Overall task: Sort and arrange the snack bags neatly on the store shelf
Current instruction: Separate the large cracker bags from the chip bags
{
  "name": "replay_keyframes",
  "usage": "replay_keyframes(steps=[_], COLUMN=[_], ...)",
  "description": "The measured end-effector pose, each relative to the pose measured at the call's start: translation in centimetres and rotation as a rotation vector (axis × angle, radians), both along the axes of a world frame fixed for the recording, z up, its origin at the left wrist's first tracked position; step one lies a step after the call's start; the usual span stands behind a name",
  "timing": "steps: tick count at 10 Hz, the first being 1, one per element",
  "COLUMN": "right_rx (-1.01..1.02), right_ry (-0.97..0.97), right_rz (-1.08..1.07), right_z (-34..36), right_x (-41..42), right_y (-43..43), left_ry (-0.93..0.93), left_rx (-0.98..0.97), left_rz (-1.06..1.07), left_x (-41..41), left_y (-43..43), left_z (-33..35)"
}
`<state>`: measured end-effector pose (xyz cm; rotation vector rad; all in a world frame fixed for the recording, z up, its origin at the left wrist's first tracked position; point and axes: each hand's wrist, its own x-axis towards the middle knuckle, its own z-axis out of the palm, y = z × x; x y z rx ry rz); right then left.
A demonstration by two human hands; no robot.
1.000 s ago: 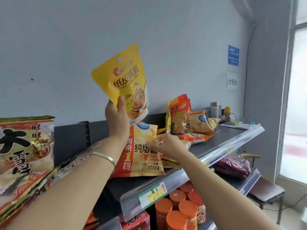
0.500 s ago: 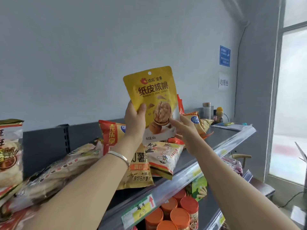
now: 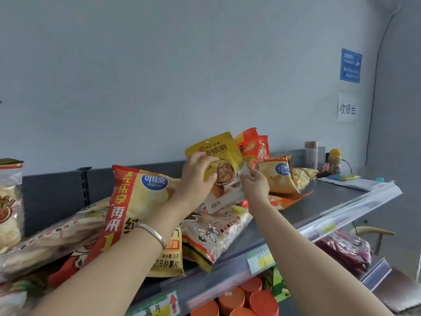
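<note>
The yellow walnut pouch [image 3: 224, 176] sits between our two hands above the top shelf [image 3: 323, 206], tilted with its hang-hole end up and toward the wall, its white lower edge touching the noodle-snack bag [image 3: 216, 233] that lies flat beneath it; our left hand [image 3: 197, 176] grips the pouch's upper left part, thumb across the printed front and fingers curled behind, closed firmly on the foil; our right hand [image 3: 255, 184] pinches the pouch's right edge between thumb and fingertips, the other fingers loosely bent rather than spread; a silver bangle [image 3: 152, 234] circles our left wrist. Just left of the pouch, under our left forearm, a large Copico potato-chip bag [image 3: 139, 206] leans back against the shelf's dark rear panel, partly overlapping a clear-fronted bag that lies flat at the left; behind the pouch stand two orange-red bags [image 3: 252, 144], upright against the wall, and to their right a smaller Copico chip bag [image 3: 281, 176] lies tilted on further orange packets. At the far end of the shelf stand a glass jar [image 3: 311, 153] and a small yellow-capped bottle [image 3: 335, 163]; below the shelf's front rail we see round orange lids [image 3: 257, 299] of canisters, and on the lower shelf at the right a dark red packet [image 3: 344, 252].
</note>
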<state>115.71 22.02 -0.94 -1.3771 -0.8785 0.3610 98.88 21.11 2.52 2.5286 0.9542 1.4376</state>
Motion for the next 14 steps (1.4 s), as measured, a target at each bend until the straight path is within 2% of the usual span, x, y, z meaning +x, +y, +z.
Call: replay_keyframes(steps=[1,2,3,4,6,8,9,11,12,13,14], right_rx=[-0.020,-0.066,-0.284,-0.355,-0.222,-0.188,-0.237,-0.453,-0.468,-0.394,-0.468], right_ry=[-0.085,-0.255,-0.565,-0.575,-0.560,-0.561,-0.487,-0.236,-0.139,0.095,0.200], right_rz=[-0.003,-0.082,-0.120,-0.017,0.035,-0.042,-0.099,-0.031,0.042,0.142,0.068], right_z=[0.4,1.0,0.3,-0.7,-0.7,-2.4,-3.3,-3.8,-3.6,-3.1,-2.9], right_x=[-0.8,-2.0,-3.1,-3.2,-2.2,-1.1,-1.6,-5.0,-6.9,-8.1,-8.3], right_y=[1.9,2.7,3.5,4.1,3.2,-0.2,-2.1,-5.2,-5.8,-5.5,-4.3], left_ry=[-0.016,0.055,0.238,0.433,0.526,0.572,0.590,0.618,0.628,0.580,0.519], left_rx=[0.102,0.217,0.261,0.206,0.188,0.193,0.187,0.188,0.224,0.236,0.146], left_rz=[0.014,0.082,0.196,0.294,0.355,0.349,0.351,0.369,0.387,0.426,0.556], left_x=[-0.9,-2.3,-3.6,-3.8,-3.1,-3.1,-3.5,-5.4,-6.5,-7.5,-8.9], left_y=[-0.3,-0.7,-0.5,-0.4,-0.6,-2.0,-3.0,-4.7,-5.3,-6.1,-6.7], left_z=[0.4,0.6,0.0,-0.7,-0.9,-1.5,-2.4,-4.1,-5.0,-5.8,-6.3])
